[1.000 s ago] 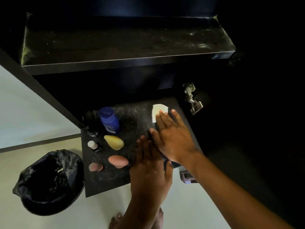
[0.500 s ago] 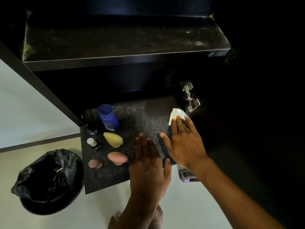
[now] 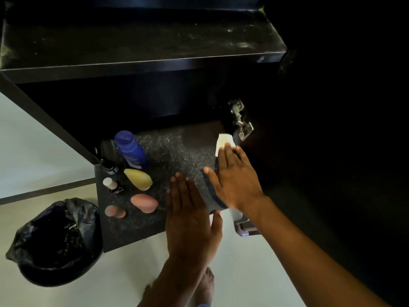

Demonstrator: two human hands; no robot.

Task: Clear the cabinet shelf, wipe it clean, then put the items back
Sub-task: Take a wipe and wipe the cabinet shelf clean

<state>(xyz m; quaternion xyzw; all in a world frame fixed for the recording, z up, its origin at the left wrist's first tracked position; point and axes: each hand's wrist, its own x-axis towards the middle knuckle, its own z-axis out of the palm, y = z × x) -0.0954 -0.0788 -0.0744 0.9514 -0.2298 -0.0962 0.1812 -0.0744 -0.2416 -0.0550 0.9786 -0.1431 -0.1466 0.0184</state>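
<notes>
Wiping underway: the right hand [image 3: 236, 180], fingers flat together, presses a grey cloth [image 3: 211, 196] on the speckled dark shelf [image 3: 177, 156]; left hand [image 3: 190, 220] rests flat; blue bottle [image 3: 130, 149] and sponges remain uncleared.

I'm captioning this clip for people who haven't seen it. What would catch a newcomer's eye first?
Two bare hands lie flat on a dark speckled surface at centre: the right hand presses a dark cloth, with a white piece showing beyond its fingertips, and the left hand lies beside it. To the left stand a blue bottle, a yellow sponge and a pink sponge. A black-lined bin sits on the floor at lower left.
</notes>
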